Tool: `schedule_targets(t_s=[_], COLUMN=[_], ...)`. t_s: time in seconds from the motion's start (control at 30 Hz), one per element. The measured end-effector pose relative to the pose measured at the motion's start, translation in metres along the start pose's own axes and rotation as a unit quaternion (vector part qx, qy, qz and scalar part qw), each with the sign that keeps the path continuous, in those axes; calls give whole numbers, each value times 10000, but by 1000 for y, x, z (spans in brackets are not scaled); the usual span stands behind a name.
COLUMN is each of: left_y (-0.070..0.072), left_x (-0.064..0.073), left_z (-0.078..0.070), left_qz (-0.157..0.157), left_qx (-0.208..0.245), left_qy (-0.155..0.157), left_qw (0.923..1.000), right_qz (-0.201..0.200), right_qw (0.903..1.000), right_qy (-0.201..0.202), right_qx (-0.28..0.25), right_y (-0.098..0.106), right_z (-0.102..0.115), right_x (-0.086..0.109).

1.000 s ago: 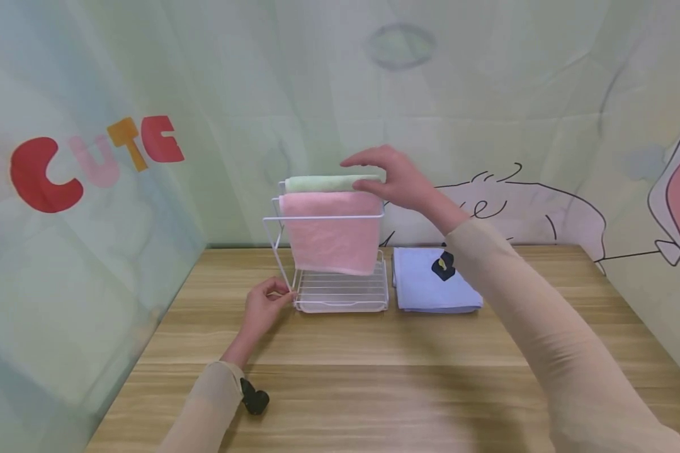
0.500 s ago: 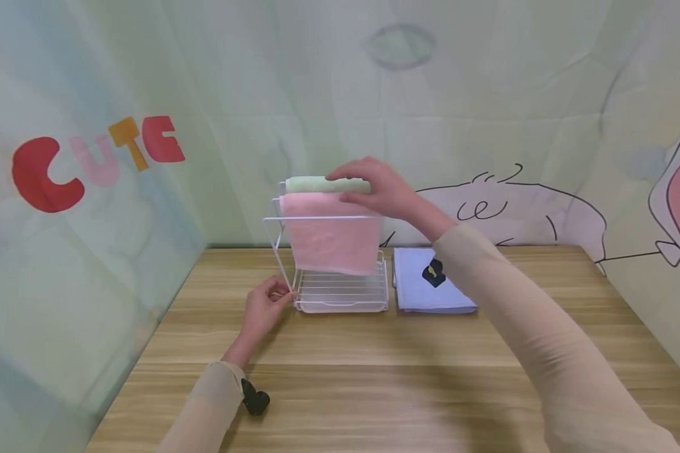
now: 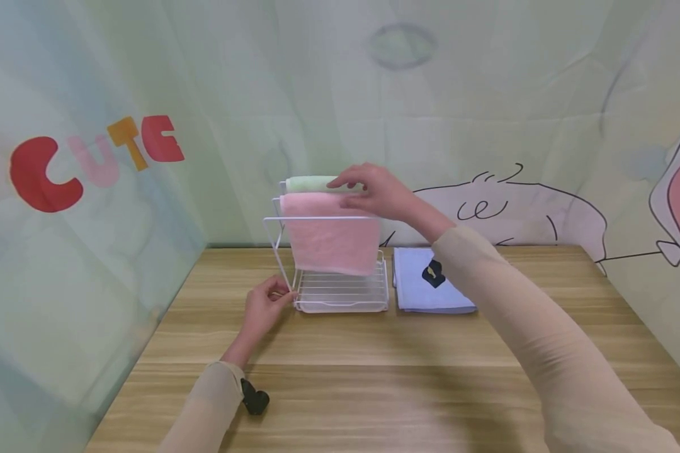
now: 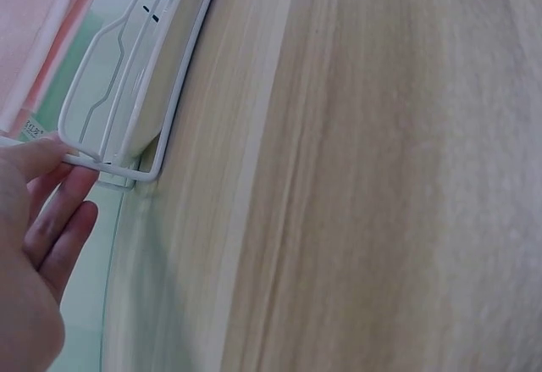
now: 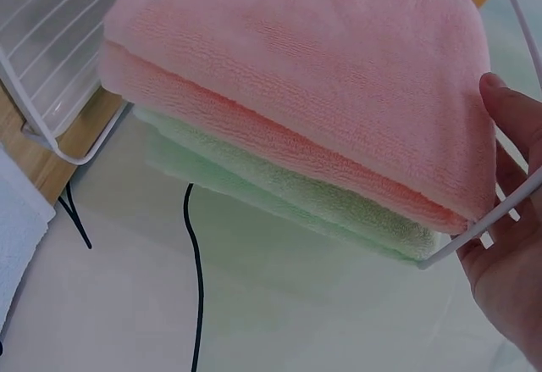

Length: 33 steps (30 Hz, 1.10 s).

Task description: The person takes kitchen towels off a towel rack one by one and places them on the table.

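My left hand (image 3: 265, 303) pinches the lower left front corner of a white wire rack (image 3: 279, 255); in the left wrist view its thumb and fingers (image 4: 59, 211) meet at the white wire. Over the rack's upper rails hang a pink towel (image 3: 334, 242) and, behind it, a light green towel (image 3: 308, 184). At their upper right end is my right hand (image 3: 382, 194), fingers loosely bent over the green towel and thumb against the pink one. The right wrist view has the thumb (image 5: 508, 105) touching the pink towel (image 5: 322, 75), with other fingers partly hidden behind the rail.
A folded light blue towel (image 3: 416, 289) lies right of the rack on the wooden table (image 3: 340, 377). The rack's base holds a pale tray (image 3: 340, 307). Printed curtains (image 3: 317, 94) close off the back and sides.
My right hand has moved left and slightly down along the tops of the towels, its fingers now bent more. The left hand stays at the rack's corner.
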<state>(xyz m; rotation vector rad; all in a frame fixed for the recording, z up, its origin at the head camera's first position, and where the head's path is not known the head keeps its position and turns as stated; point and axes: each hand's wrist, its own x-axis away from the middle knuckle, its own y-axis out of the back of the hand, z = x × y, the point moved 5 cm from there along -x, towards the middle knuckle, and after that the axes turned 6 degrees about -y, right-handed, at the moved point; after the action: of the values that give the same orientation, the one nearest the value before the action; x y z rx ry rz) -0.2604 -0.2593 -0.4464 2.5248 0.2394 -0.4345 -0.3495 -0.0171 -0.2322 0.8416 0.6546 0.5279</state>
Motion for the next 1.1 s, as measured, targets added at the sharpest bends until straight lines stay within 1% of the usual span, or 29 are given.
schedule_targets(t_s=[0.2, 0.4, 0.6, 0.77, 1.0, 1.1], left_y=[-1, -1, -1, -1, -1, -1], left_x=[0, 0, -1, 0, 0, 0], left_z=[-1, 0, 1, 0, 1, 1], left_qz=[0, -1, -5, 6, 15, 31], left_qx=[-4, -9, 52, 80, 85, 87], left_qy=[11, 44, 54, 93, 157, 182], left_qw=[10000, 10000, 10000, 9999, 9998, 9998], right_qz=[119, 138, 103, -29, -290, -387], right_qw=[9997, 9986, 9979, 9981, 9984, 9979], right_qy=[-211, -448, -598, -533, -253, -191], right_qx=[43, 238, 243, 309, 410, 481], right_y=[-1, -3, -4, -4, -4, -3], right_z=[-1, -2, 0, 0, 1, 2], right_x=[0, -1, -2, -2, -3, -2])
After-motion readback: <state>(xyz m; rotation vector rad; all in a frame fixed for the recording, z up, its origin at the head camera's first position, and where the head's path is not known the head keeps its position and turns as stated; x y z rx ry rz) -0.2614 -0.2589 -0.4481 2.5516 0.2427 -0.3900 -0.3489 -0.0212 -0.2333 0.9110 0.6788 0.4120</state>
